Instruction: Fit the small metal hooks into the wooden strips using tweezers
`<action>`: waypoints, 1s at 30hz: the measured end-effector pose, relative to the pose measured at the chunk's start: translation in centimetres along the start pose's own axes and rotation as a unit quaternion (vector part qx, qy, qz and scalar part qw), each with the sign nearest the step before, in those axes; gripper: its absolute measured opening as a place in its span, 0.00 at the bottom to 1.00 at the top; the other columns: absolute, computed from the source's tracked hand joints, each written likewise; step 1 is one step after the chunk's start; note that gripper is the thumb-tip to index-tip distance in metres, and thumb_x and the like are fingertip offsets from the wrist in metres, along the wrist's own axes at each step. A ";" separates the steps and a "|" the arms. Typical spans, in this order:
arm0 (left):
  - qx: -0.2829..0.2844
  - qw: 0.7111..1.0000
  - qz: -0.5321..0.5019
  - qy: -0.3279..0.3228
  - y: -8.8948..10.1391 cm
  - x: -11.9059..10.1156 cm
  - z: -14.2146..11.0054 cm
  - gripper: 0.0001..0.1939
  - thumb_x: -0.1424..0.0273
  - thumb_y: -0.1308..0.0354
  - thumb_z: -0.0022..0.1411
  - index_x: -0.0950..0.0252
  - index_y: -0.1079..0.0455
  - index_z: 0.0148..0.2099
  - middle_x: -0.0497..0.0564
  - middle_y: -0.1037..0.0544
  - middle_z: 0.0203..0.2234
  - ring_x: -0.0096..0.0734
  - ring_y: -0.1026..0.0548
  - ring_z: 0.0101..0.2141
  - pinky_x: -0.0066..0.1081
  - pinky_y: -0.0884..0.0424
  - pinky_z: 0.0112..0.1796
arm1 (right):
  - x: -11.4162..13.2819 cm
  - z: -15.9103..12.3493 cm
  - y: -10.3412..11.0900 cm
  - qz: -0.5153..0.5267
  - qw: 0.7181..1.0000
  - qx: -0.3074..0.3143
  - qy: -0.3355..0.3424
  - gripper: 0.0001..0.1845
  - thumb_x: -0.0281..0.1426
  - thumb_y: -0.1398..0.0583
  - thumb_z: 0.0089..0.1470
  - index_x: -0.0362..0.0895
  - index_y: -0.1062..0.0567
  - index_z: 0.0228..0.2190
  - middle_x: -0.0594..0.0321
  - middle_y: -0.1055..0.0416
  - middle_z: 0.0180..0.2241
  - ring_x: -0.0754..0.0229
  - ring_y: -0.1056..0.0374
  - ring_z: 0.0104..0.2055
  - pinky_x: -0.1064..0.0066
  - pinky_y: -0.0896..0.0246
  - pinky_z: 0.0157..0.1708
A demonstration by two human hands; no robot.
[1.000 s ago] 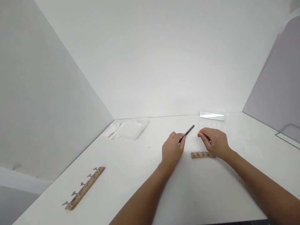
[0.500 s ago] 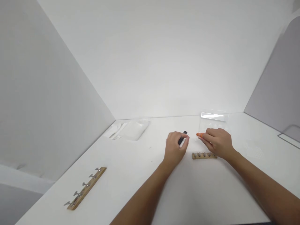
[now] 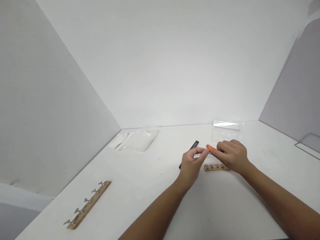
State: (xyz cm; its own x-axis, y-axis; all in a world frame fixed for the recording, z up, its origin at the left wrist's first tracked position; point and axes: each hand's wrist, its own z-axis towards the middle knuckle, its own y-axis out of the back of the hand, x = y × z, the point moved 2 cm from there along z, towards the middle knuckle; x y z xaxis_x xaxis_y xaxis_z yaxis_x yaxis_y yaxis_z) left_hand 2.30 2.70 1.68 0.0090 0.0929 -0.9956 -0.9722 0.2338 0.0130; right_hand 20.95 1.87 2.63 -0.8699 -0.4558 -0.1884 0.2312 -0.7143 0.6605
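Observation:
My left hand (image 3: 193,164) has its thumb and forefinger pinched on the tip of an orange finger cot (image 3: 210,149). The cot is worn on the forefinger of my right hand (image 3: 233,156). My right hand's other fingers are curled, and whatever is under them is hidden. A short wooden strip with metal pegs (image 3: 214,167) lies on the white table (image 3: 215,203), just below and partly under my right hand. A thin black tool (image 3: 194,145) lies flat on the table behind my left hand, and neither hand touches it.
A longer wooden rack with metal hooks (image 3: 88,204) lies at the near left. Clear plastic bags (image 3: 138,139) sit at the back left. A clear plastic box (image 3: 227,129) stands behind my right hand. A clear acrylic stand (image 3: 308,144) is at the right edge. White walls enclose the table.
My left hand has let go of the black tool, which now lies on the table. That hand moved right and pinched the orange cot on my right forefinger.

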 end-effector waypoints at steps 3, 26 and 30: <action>0.010 1.000 -0.006 0.004 0.0 0.1 0.1 0.14 0.57 0.36 0.64 0.64 0.21 0.39 0.53 0.16 0.39 0.37 0.21 0.41 0.34 0.24 0.40 | -0.1 -0.2 -0.2 -0.012 1.000 0.015 0.008 0.18 0.35 0.43 0.69 0.52 0.21 0.27 0.69 0.38 0.18 0.64 0.50 0.22 0.66 0.61 0.27; 0.091 0.994 -0.055 0.031 0.0 0.3 0.1 0.18 0.53 0.32 0.59 0.64 0.24 0.37 0.51 0.20 0.33 0.32 0.27 0.34 0.31 0.33 0.38 | -0.7 0.6 1.2 0.330 0.942 0.025 -0.047 0.17 0.47 0.36 0.64 0.48 0.19 0.44 0.64 0.28 0.27 0.61 0.31 0.29 0.70 0.35 0.28; 0.096 0.991 -0.079 0.049 0.0 0.6 0.2 0.19 0.53 0.31 0.58 0.65 0.23 0.38 0.53 0.18 0.34 0.32 0.26 0.35 0.31 0.34 0.37 | -0.7 0.6 1.4 0.333 0.941 0.041 -0.043 0.16 0.45 0.36 0.65 0.47 0.18 0.43 0.64 0.29 0.28 0.63 0.33 0.28 0.70 0.36 0.28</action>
State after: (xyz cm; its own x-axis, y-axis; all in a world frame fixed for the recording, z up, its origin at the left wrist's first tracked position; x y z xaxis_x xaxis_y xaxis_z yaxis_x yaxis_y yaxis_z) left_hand 2.33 2.92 1.13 0.1261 -0.0515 -0.9907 -0.8977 0.4192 -0.1361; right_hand 21.61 1.53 4.10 -0.5766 -0.7406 0.3451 0.7068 -0.2403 0.6653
